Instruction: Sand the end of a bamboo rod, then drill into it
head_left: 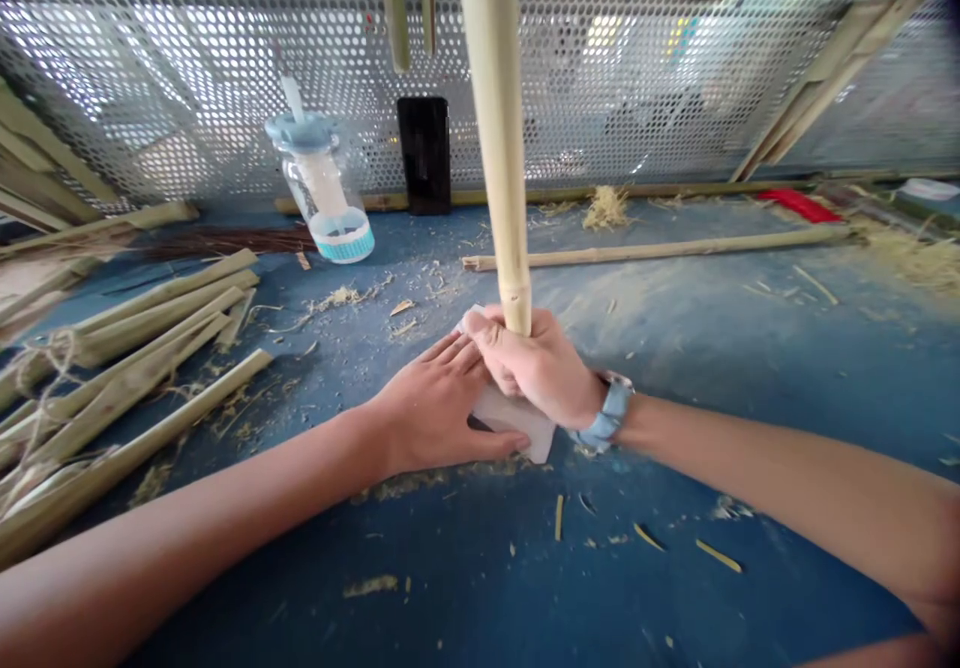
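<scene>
A long pale bamboo pole (495, 128) rises almost upright from my right hand (534, 363), which is closed around its lower end. A piece of white sheet material (511, 416) is folded under that hand, and I cannot tell whether it wraps the pole. My left hand (433, 406) lies flat with its fingers spread, resting against the sheet and touching my right hand. The pole's bottom end is hidden in my grip. A pale blue watch band (606, 413) circles my right wrist.
A blue worktop (480, 588) is strewn with shavings. Bamboo strips (127, 388) tied with twine lie at left, and a loose bamboo strip (660, 248) lies behind the hands. A plastic bottle (322, 188) and black phone (424, 155) stand against perforated metal mesh (600, 68).
</scene>
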Tool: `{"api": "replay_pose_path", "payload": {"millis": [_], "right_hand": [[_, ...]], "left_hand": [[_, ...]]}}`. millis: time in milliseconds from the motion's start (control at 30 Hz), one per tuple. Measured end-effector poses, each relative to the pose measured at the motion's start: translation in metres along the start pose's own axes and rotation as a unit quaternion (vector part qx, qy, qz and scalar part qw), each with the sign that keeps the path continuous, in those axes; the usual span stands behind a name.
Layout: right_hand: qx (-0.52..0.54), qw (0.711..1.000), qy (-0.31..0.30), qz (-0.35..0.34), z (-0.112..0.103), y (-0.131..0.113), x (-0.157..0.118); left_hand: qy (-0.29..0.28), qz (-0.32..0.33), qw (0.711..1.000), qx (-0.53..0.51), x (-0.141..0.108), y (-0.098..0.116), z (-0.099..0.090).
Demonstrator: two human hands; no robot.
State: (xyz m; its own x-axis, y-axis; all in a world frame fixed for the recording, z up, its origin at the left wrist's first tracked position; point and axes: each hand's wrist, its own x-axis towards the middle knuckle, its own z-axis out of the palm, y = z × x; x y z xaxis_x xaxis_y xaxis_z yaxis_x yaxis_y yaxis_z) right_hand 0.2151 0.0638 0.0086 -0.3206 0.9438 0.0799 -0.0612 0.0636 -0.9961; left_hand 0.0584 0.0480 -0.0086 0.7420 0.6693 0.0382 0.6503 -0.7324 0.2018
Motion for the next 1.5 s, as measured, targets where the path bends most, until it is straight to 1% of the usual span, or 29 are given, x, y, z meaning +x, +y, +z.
{"api": "replay_pose_path", "payload": {"millis": [67, 133, 167, 200, 267, 300, 333, 367, 433, 500, 533, 567, 633, 700, 733, 767, 900, 933, 967, 1000, 1100, 1133, 1167, 1200, 1300, 1333, 1367, 1400, 1500], "right_hand": [[-0.013, 0.997, 0.064, -0.034, -0.004, 0.000, 0.008], [-0.003, 0.992, 0.121, -0.027, -0.006, -0.001, 0.011], [0.003, 0.992, 0.123, -0.014, -0.004, -0.001, 0.008], [0.004, 0.995, 0.104, -0.002, -0.001, -0.001, 0.004], [-0.014, 0.999, 0.037, 0.006, 0.006, -0.002, -0.007], [-0.028, 1.000, 0.011, -0.001, 0.007, -0.002, -0.010], [-0.043, 0.999, 0.003, -0.014, 0.007, -0.002, -0.010], [-0.053, 0.998, 0.016, -0.026, 0.004, -0.002, -0.005], [-0.038, 0.995, 0.085, -0.030, -0.006, 0.001, 0.010], [0.023, 0.988, 0.154, -0.003, -0.014, 0.003, 0.023], [0.054, 0.984, 0.167, 0.013, -0.015, 0.003, 0.026], [0.077, 0.983, 0.162, 0.028, -0.013, 0.003, 0.024], [0.097, 0.988, 0.108, 0.053, -0.006, 0.002, 0.016], [0.093, 0.992, 0.050, 0.068, 0.000, 0.001, 0.009], [0.092, 0.992, 0.043, 0.071, 0.001, 0.001, 0.009], [0.093, 0.992, 0.055, 0.070, -0.002, 0.001, 0.013], [0.112, 0.975, 0.178, 0.076, -0.019, 0.003, 0.036], [0.116, 0.973, 0.186, 0.079, -0.019, 0.003, 0.035], [0.117, 0.974, 0.174, 0.081, -0.016, 0.003, 0.032], [0.118, 0.979, 0.145, 0.082, -0.011, 0.002, 0.025], [0.102, 0.990, 0.023, 0.097, 0.007, 0.000, 0.004], [0.091, 0.991, 0.002, 0.097, 0.009, 0.000, 0.003], [0.080, 0.993, 0.005, 0.088, 0.009, 0.000, 0.005], [0.070, 0.995, 0.029, 0.072, 0.006, 0.000, 0.010], [0.057, 0.988, 0.141, 0.021, -0.007, 0.002, 0.026], [0.053, 0.986, 0.159, 0.011, -0.008, 0.002, 0.026], [0.047, 0.987, 0.155, 0.007, -0.006, 0.001, 0.022], [0.044, 0.990, 0.133, 0.008, -0.001, 0.000, 0.015], [0.044, 0.999, 0.028, 0.017, 0.016, -0.002, -0.007]], "left_hand": [[-0.015, -0.013, 1.000, 0.007, 0.000, 0.000, 0.001], [-0.026, -0.020, 0.999, 0.007, 0.000, 0.000, 0.001], [-0.021, -0.016, 1.000, 0.004, 0.000, 0.000, 0.001], [-0.012, -0.010, 1.000, 0.001, -0.001, 0.000, 0.001], [0.008, 0.005, 1.000, -0.007, -0.001, 0.001, 0.000], [0.017, 0.010, 1.000, -0.010, -0.001, 0.001, 0.000], [0.018, 0.010, 1.000, -0.011, -0.001, 0.001, -0.001], [0.013, 0.006, 1.000, -0.009, 0.000, 0.001, -0.001], [-0.011, -0.011, 1.000, -0.004, 0.000, 0.001, -0.002], [-0.035, -0.024, 0.999, 0.000, 0.001, 0.002, -0.002], [-0.040, -0.026, 0.999, 0.001, 0.001, 0.002, -0.003], [-0.041, -0.023, 0.999, 0.001, 0.001, 0.002, -0.003], [-0.036, -0.013, 0.999, 0.001, 0.001, 0.002, -0.004], [-0.030, -0.006, 1.000, 0.004, 0.001, 0.002, -0.004], [-0.027, -0.007, 1.000, 0.005, 0.002, 0.002, -0.004], [-0.026, -0.009, 1.000, 0.006, 0.002, 0.002, -0.004], [-0.031, -0.020, 0.999, 0.003, 0.002, 0.001, -0.002], [-0.031, -0.020, 0.999, 0.001, 0.001, 0.001, -0.002], [-0.029, -0.017, 0.999, -0.001, 0.001, 0.001, -0.001], [-0.024, -0.015, 1.000, -0.004, 0.000, 0.001, -0.001], [0.005, 0.000, 1.000, -0.014, 0.000, 0.001, -0.001], [0.011, 0.003, 1.000, -0.015, 0.000, 0.001, -0.001], [0.012, 0.003, 1.000, -0.014, 0.000, 0.000, -0.001], [0.007, -0.001, 1.000, -0.011, 0.001, 0.000, -0.001], [-0.019, -0.022, 1.000, -0.001, 0.002, 0.001, -0.001], [-0.023, -0.023, 0.999, 0.000, 0.002, 0.001, -0.001], [-0.021, -0.018, 1.000, 0.001, 0.002, 0.001, -0.001], [-0.014, -0.011, 1.000, 0.000, 0.001, 0.001, -0.002], [0.015, 0.006, 1.000, -0.005, 0.000, 0.002, -0.003]]}}
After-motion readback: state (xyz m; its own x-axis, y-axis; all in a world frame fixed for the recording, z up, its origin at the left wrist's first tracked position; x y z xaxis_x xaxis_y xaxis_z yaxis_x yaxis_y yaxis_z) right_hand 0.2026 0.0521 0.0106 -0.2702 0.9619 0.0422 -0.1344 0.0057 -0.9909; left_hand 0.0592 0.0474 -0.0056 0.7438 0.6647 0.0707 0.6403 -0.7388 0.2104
